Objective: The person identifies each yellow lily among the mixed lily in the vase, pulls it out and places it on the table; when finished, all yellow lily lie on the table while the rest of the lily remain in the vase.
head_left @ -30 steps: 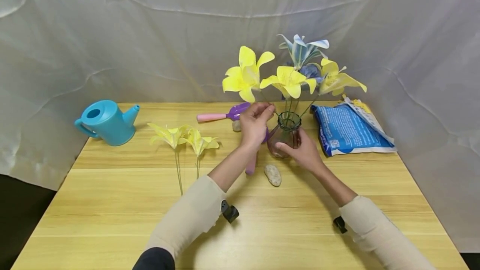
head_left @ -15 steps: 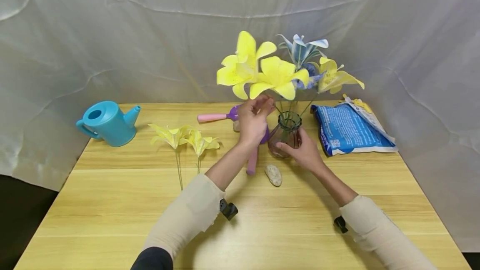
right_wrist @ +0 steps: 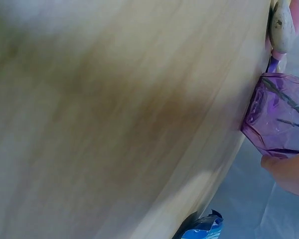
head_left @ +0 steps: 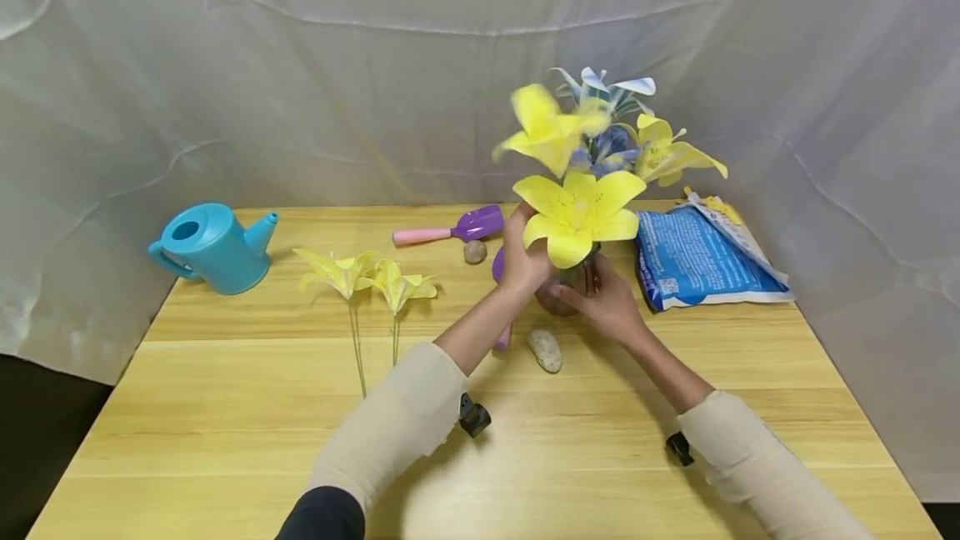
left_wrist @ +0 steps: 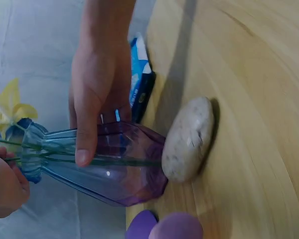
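Note:
My right hand [head_left: 611, 302] grips a faceted glass vase [left_wrist: 124, 181], green at the neck and purple at the base, standing on the table. My left hand [head_left: 522, 261] is at its mouth, pinching a thin green stem [left_wrist: 10, 159]; which bloom that stem bears is hidden. Toward me leans a large yellow lily [head_left: 581, 211], covering the vase's neck in the head view. A blurred yellow lily [head_left: 547, 136], a pale blue lily [head_left: 596, 94], a darker blue flower [head_left: 611, 148] and another yellow lily [head_left: 663, 152] rise behind.
Two yellow lilies [head_left: 341, 273] lie at left near a turquoise watering can [head_left: 213, 248]. A purple scoop with pink handle [head_left: 480, 223], a brown stone [head_left: 475, 252] and a pale stone [head_left: 545, 350] surround the vase. A blue bag [head_left: 705, 261] lies right.
My left hand has moved slightly right and lower at the vase mouth. The front lily has tipped down toward me, and the left lily has swung right. My right hand stays on the vase.

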{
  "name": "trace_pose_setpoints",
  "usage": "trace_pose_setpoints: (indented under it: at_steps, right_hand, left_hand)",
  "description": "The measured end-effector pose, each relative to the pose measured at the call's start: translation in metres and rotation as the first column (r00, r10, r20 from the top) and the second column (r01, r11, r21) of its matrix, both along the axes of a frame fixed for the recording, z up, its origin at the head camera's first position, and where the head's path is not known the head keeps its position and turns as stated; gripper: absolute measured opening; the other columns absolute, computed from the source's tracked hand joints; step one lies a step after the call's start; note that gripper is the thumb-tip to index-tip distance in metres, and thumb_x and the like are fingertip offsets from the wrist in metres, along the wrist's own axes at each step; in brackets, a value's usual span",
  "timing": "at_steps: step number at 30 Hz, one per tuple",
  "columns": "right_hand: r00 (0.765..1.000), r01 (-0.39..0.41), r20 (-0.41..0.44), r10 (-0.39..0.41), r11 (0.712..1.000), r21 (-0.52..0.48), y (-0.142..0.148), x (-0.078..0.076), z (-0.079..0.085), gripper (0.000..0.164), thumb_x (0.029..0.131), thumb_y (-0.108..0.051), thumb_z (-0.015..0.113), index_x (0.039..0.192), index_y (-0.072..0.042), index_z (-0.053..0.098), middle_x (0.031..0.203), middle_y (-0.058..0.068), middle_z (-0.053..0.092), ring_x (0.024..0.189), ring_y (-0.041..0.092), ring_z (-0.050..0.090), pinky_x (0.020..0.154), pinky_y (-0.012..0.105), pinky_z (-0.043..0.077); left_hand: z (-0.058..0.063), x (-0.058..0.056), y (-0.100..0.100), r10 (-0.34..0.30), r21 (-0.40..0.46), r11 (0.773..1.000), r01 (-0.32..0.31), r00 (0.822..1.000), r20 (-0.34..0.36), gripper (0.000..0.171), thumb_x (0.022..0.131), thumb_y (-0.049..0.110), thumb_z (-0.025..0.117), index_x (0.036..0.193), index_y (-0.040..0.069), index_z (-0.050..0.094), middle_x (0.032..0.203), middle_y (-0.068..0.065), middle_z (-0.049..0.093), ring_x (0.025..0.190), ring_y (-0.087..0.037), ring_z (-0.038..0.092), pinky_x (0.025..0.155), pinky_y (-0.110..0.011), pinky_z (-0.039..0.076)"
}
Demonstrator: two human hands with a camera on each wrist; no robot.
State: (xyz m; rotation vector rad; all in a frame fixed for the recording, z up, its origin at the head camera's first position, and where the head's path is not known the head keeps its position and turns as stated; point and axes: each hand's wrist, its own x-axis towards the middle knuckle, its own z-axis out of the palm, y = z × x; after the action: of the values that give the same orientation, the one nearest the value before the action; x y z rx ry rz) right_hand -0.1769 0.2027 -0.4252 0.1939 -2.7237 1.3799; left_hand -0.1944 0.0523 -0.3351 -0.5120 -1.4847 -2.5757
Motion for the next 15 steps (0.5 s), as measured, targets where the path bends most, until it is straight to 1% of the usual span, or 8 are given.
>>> trace_pose_setpoints:
  at_steps: [2,3,5,7,9,11,12,15]
  right_hand:
    - [1.000,-0.005,-0.009,0.005,1.000,0.014,0.000,0.000,0.000,0.060,0.072,-0.051,0.064,0.116,-0.018,0.039,0.077,0.010,0.043,0.068,0.019,0.041,0.056,0.032,0.035]
    - [1.000,-0.007,-0.014,0.007,1.000,0.018,0.000,0.000,0.000,0.063,0.072,-0.051,0.064,0.120,-0.019,0.038,0.079,0.010,0.045,0.069,0.019,0.041,0.057,0.032,0.036]
    - [1.000,-0.002,-0.027,0.003,1.000,0.028,0.000,0.000,0.000,0.068,0.072,-0.052,0.064,0.125,-0.021,0.036,0.083,0.010,0.049,0.071,0.019,0.043,0.058,0.031,0.037]
    - [0.999,-0.003,-0.040,0.004,0.999,0.035,0.000,0.000,0.000,0.069,0.073,-0.051,0.064,0.127,-0.020,0.035,0.085,0.011,0.050,0.072,0.019,0.043,0.059,0.032,0.038]
    - [0.998,-0.005,-0.059,0.008,0.999,0.041,0.001,0.000,0.000,0.070,0.073,-0.049,0.065,0.129,-0.020,0.034,0.086,0.011,0.050,0.073,0.020,0.044,0.060,0.032,0.038]
    - [0.998,-0.005,-0.067,0.007,0.999,0.041,0.001,0.000,-0.001,0.068,0.073,-0.049,0.065,0.127,-0.020,0.036,0.092,0.009,0.051,0.079,0.018,0.046,0.064,0.033,0.040]
    - [0.998,-0.006,-0.067,0.009,0.999,0.035,0.001,-0.001,-0.001,0.066,0.073,-0.048,0.065,0.125,-0.021,0.038,0.091,0.010,0.051,0.079,0.019,0.046,0.064,0.033,0.040]
    - [0.998,-0.008,-0.062,0.009,1.000,0.017,0.001,-0.002,-0.002,0.063,0.071,-0.048,0.067,0.122,-0.024,0.039,0.093,0.007,0.052,0.081,0.018,0.048,0.065,0.034,0.042]
  left_hand:
    - [0.004,0.001,-0.002,0.098,-0.152,0.983,-0.101,0.995,-0.024,0.008,0.082,-0.008,0.051,0.090,-0.007,0.053,0.066,0.000,0.053,0.057,-0.003,0.047,0.055,-0.017,0.043]
    - [0.005,0.001,-0.003,0.168,-0.241,0.954,-0.177,0.984,-0.058,0.010,0.079,-0.012,0.053,0.088,-0.010,0.053,0.062,-0.003,0.053,0.052,-0.003,0.045,0.050,-0.016,0.042]
    - [0.008,-0.002,-0.005,0.178,-0.250,0.950,-0.190,0.982,-0.072,0.011,0.077,-0.014,0.053,0.087,-0.011,0.053,0.061,-0.010,0.056,0.051,-0.004,0.046,0.048,-0.016,0.041]
    - [0.009,-0.006,-0.008,0.173,-0.220,0.957,-0.191,0.980,-0.098,0.012,0.075,-0.017,0.052,0.086,-0.013,0.054,0.061,-0.011,0.058,0.051,-0.005,0.048,0.048,-0.017,0.042]
    - [0.010,-0.011,-0.011,0.179,-0.189,0.962,-0.197,0.978,-0.109,0.009,0.075,-0.019,0.050,0.083,-0.015,0.054,0.057,-0.007,0.056,0.049,-0.004,0.046,0.047,-0.017,0.040]
    - [0.012,-0.017,-0.015,0.174,-0.123,0.976,-0.182,0.982,-0.073,0.007,0.076,-0.019,0.048,0.082,-0.020,0.052,0.057,0.002,0.056,0.049,-0.003,0.047,0.047,-0.015,0.040]
    - [0.013,-0.019,-0.016,0.167,-0.078,0.982,-0.170,0.985,-0.049,0.008,0.076,-0.020,0.046,0.083,-0.022,0.051,0.056,0.004,0.056,0.048,-0.004,0.047,0.046,-0.015,0.040]
    - [0.017,-0.023,-0.019,0.133,0.043,0.990,-0.134,0.990,0.037,0.011,0.078,-0.020,0.044,0.086,-0.027,0.048,0.058,0.005,0.058,0.047,-0.005,0.049,0.045,-0.014,0.041]
